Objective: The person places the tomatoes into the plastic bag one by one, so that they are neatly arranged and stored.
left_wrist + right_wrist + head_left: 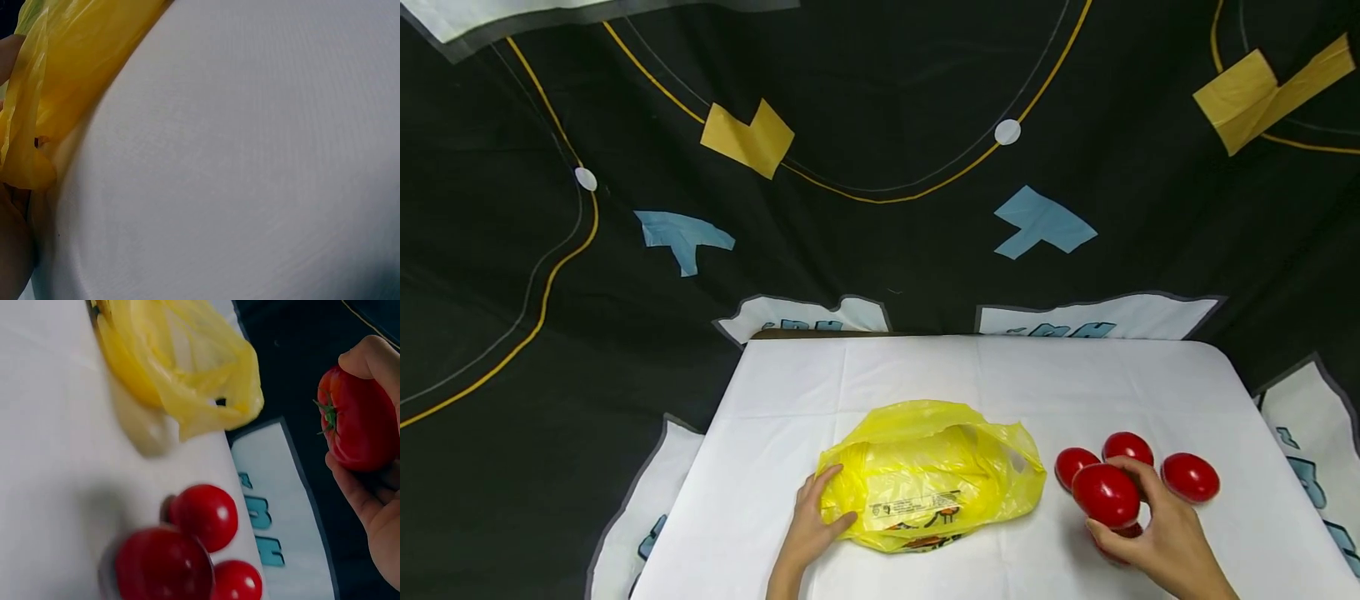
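Note:
A yellow plastic bag [917, 475] lies on the white table, its mouth partly spread. My left hand [811, 518] grips the bag's left edge; in the left wrist view the yellow film [94, 56] runs between the fingers, most of which are out of frame. My right hand [1172, 533] holds a red tomato [1106, 496] above the table, thumb on one side and fingers on the other. Its green stem [329, 415] shows in the right wrist view. Several more tomatoes [1190, 477] rest on the table around that hand, one partly hidden beneath the held tomato.
The white tablecloth [790, 400] spreads under everything. Behind the table hangs a black cloth [880, 250] with yellow lines, blue shapes and white lettered patches. The loose tomatoes [203, 515] sit close together to the right of the bag.

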`<state>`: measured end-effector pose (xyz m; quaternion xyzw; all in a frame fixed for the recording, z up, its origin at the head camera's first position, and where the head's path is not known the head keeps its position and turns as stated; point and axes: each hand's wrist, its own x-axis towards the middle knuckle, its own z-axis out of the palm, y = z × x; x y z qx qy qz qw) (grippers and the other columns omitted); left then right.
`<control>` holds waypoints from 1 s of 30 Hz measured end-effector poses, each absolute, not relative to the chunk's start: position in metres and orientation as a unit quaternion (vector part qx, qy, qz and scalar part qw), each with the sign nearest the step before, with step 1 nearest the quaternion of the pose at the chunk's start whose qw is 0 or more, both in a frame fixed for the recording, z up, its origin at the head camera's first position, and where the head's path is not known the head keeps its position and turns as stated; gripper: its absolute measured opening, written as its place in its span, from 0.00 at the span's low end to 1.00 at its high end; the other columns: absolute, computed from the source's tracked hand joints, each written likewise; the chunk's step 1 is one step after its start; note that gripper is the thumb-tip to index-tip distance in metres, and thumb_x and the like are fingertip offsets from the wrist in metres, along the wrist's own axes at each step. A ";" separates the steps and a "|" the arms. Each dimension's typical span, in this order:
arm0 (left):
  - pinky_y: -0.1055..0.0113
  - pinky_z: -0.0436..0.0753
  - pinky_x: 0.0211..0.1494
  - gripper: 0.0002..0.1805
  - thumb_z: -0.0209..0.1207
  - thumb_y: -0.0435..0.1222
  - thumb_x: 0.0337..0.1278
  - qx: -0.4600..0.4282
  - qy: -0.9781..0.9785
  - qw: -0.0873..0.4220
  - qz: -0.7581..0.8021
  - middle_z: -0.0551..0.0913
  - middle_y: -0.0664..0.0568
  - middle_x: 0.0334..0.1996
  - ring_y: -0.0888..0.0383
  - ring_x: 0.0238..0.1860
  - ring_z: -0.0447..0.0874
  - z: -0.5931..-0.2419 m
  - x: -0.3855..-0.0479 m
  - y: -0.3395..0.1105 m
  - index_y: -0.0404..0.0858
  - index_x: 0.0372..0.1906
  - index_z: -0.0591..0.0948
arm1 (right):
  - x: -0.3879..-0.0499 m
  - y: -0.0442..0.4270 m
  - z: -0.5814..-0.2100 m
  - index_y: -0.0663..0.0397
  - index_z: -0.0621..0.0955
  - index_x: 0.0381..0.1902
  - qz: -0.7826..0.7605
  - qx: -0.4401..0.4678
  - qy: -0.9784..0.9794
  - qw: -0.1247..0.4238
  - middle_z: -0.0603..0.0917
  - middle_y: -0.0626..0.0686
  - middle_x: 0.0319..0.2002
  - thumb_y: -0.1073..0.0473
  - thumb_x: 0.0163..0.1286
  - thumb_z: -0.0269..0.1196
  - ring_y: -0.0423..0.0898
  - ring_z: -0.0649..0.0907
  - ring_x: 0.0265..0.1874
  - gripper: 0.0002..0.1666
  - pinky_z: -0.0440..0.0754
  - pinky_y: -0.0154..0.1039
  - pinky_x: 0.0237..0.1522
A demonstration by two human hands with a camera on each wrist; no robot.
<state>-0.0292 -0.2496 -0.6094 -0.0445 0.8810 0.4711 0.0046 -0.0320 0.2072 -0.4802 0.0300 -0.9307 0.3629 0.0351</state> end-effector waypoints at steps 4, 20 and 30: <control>0.29 0.58 0.60 0.43 0.72 0.43 0.38 -0.044 0.881 0.003 0.470 0.63 0.46 0.66 0.41 0.67 0.54 -0.610 -0.030 -0.249 0.53 0.66 0.67 | -0.039 0.191 -0.485 0.54 0.69 0.57 0.372 0.053 -0.926 0.045 0.78 0.65 0.50 0.51 0.35 0.81 0.61 0.80 0.42 0.50 0.85 0.52 0.30; 0.28 0.57 0.60 0.44 0.73 0.42 0.37 -0.049 0.889 0.006 0.455 0.64 0.45 0.65 0.39 0.66 0.55 -0.609 -0.029 -0.248 0.53 0.66 0.68 | -0.048 0.138 -0.503 0.49 0.73 0.54 0.395 0.161 -0.902 0.062 0.81 0.46 0.47 0.57 0.35 0.80 0.41 0.81 0.40 0.45 0.85 0.44 0.39; 0.29 0.56 0.61 0.44 0.72 0.42 0.38 -0.055 0.888 0.019 0.456 0.62 0.46 0.66 0.42 0.67 0.54 -0.610 -0.031 -0.250 0.55 0.67 0.66 | -0.055 0.093 -0.520 0.46 0.71 0.56 0.432 0.218 -0.875 0.027 0.81 0.43 0.46 0.55 0.36 0.78 0.39 0.81 0.40 0.45 0.83 0.36 0.39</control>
